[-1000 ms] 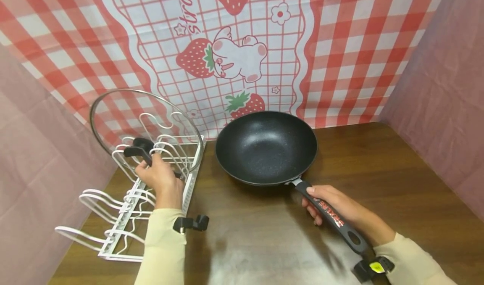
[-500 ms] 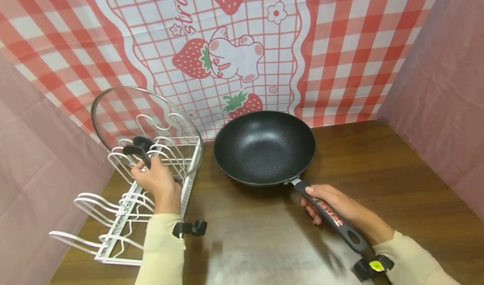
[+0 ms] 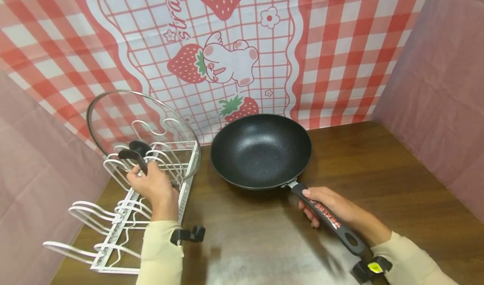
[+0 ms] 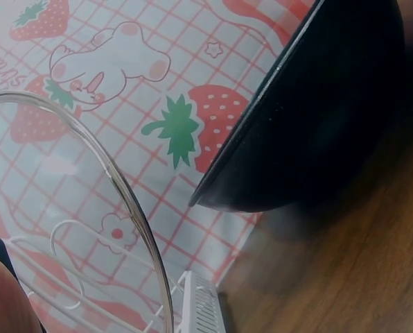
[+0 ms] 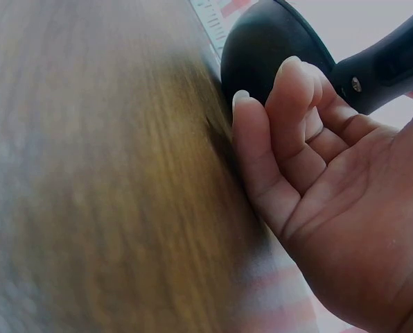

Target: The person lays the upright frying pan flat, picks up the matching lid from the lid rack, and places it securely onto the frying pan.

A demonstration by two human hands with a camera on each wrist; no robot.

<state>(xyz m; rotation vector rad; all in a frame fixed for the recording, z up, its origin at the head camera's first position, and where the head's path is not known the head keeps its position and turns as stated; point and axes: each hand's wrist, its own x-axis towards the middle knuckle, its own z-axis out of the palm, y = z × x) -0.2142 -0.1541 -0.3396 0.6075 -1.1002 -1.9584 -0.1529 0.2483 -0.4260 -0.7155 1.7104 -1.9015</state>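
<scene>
In the head view my left hand holds the black handle of a round glass lid with a metal rim. The lid stands on edge, tilted, among the white wire hoops at the far end of a pan rack. My right hand grips the long dark handle of a black wok, thumb on top. Its bowl faces up and towards me, right of the rack. Whether its base touches the table cannot be told. The left wrist view shows the lid's rim beside the wok's outer side.
A brown wooden table lies under everything. Behind it hangs a red-and-white checked cloth with strawberries, close to the wok's far rim. Pink cloth walls close off both sides. The rack's nearer hoops stick out to the left.
Most of the scene has shifted a little left and down in the head view. Both hands keep their grips on the lid's handle and the wok's handle.
</scene>
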